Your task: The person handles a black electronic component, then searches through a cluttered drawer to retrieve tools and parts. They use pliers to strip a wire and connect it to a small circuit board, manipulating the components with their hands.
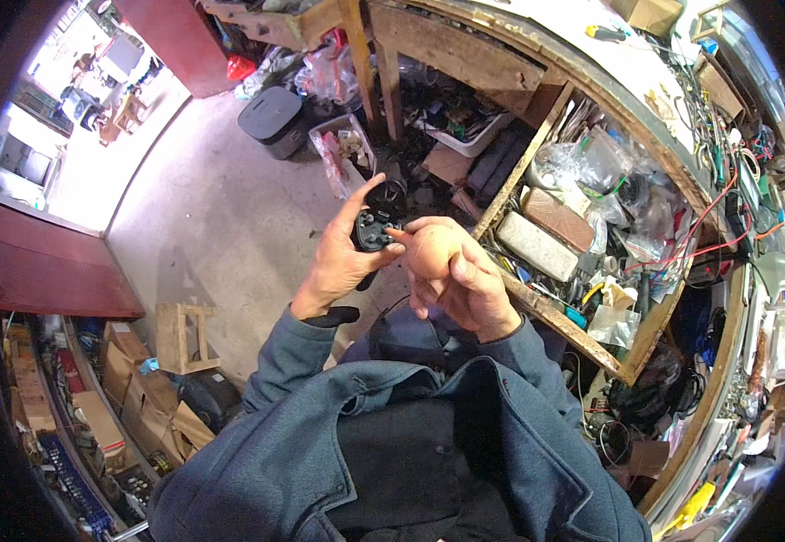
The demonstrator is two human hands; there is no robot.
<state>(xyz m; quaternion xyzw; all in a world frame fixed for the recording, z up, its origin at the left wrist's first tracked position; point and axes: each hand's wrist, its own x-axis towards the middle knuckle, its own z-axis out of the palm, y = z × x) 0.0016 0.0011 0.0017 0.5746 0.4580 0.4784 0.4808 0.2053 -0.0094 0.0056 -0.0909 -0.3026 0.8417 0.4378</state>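
Observation:
My left hand [327, 264] is closed around a black, round part [374, 232] with a recessed face, its thumb along the lower edge and its fingers at the far side. A second black, round piece [386, 193] shows just beyond it; I cannot tell if the two are joined. In my right hand [481, 296] is an orange rubber bulb blower [435, 253], gripped between thumb and fingers. Its narrow tip points left, at or very near the face of the black part. Both hands are close together above my lap.
An open wooden drawer [555, 312] to the right holds plastic bags, two brick-like blocks and tools. Behind it runs a cluttered workbench [663, 108]. On the floor stand a dark grey bin [271, 122], a white box [343, 149] and a small wooden stool [184, 339]. Cardboard boxes [135, 379] lie lower left.

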